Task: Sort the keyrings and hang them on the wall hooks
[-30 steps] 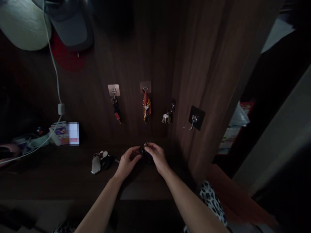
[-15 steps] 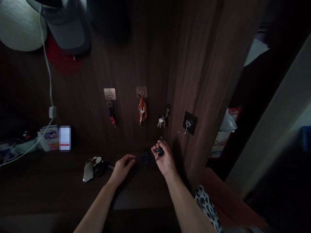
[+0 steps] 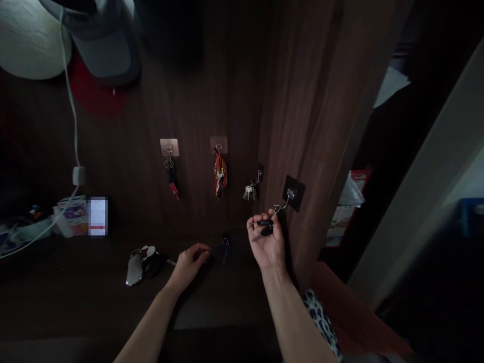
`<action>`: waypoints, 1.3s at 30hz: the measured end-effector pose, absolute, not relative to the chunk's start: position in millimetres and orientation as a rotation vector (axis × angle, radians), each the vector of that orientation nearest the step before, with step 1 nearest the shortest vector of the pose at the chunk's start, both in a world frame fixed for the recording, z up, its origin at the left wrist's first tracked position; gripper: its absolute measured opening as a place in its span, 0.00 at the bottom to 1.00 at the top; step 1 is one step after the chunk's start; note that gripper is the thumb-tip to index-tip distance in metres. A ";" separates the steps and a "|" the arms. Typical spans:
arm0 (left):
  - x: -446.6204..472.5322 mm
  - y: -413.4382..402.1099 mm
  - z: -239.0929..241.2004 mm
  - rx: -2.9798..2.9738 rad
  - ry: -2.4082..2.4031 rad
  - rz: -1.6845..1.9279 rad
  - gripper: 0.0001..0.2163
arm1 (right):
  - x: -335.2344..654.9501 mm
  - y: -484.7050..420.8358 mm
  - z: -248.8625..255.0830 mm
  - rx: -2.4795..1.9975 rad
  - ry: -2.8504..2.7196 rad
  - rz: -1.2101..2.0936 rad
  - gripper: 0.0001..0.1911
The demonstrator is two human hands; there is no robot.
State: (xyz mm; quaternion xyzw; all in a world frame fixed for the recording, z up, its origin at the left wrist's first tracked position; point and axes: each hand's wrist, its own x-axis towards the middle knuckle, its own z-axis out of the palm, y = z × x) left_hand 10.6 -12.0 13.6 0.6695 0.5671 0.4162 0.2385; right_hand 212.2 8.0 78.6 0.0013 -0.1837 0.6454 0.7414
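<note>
My right hand [image 3: 266, 241] is raised and closed on a small black key fob [image 3: 265, 226], just below the metal hook [image 3: 289, 197] on a black pad at the wall's right side. My left hand [image 3: 189, 264] rests low on the dark shelf, fingers curled beside a dark key bunch [image 3: 224, 248] that lies there; whether it touches the bunch I cannot tell. Three other wall hooks carry keys: a dark and red set [image 3: 171, 177], a red and yellow set [image 3: 219, 176] and a silver bunch [image 3: 249, 190].
A silver and black key cluster [image 3: 141, 261] lies on the shelf left of my left hand. A white cable [image 3: 71, 131] runs down the wall to a plug. Caps [image 3: 102, 40] hang at the upper left. Boxes [image 3: 81, 216] stand at the left.
My hands came apart: the right hand lifted the black fob up and to the right toward the black-padded hook, while the left hand stayed low by the dark key bunch.
</note>
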 end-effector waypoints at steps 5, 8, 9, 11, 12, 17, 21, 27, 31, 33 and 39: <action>9.9 -11.5 13.1 1.834 1.525 1.134 0.12 | 211.2 7.1 64.8 0.049 -0.339 1.494 0.05; 10.0 -11.7 12.8 1.840 1.520 1.134 0.12 | 209.0 9.8 53.2 0.051 -0.328 1.509 0.08; 10.1 -11.8 12.7 1.845 1.515 1.137 0.12 | 208.1 11.8 48.9 0.040 -0.319 1.515 0.09; 10.3 -12.1 12.7 1.851 1.505 1.148 0.11 | 206.5 16.8 39.9 0.004 -0.295 1.533 0.10; 10.5 -12.1 12.8 1.852 1.502 1.154 0.11 | 205.8 19.5 35.6 -0.023 -0.283 1.543 0.10; 10.8 -12.1 14.2 1.844 1.518 1.142 0.11 | 202.6 29.9 21.1 -0.215 -0.185 1.600 0.07; 10.2 -12.3 14.1 1.840 1.523 1.144 0.11 | 198.3 32.0 17.8 -0.301 -0.123 1.615 0.05; 8.9 -12.6 11.6 1.825 1.506 1.168 0.11 | 194.3 30.8 14.5 -0.319 -0.283 1.593 0.03; 8.6 -12.2 11.4 1.825 1.507 1.182 0.11 | 190.8 28.9 16.3 -0.326 -0.327 1.615 0.02; 7.7 -11.8 11.4 1.819 1.532 1.208 0.11 | 188.7 28.6 17.9 -0.354 -0.342 1.629 0.03; 1.7 -9.9 7.7 1.819 1.636 1.262 0.11 | 185.8 32.6 16.2 -0.506 -0.325 1.600 0.02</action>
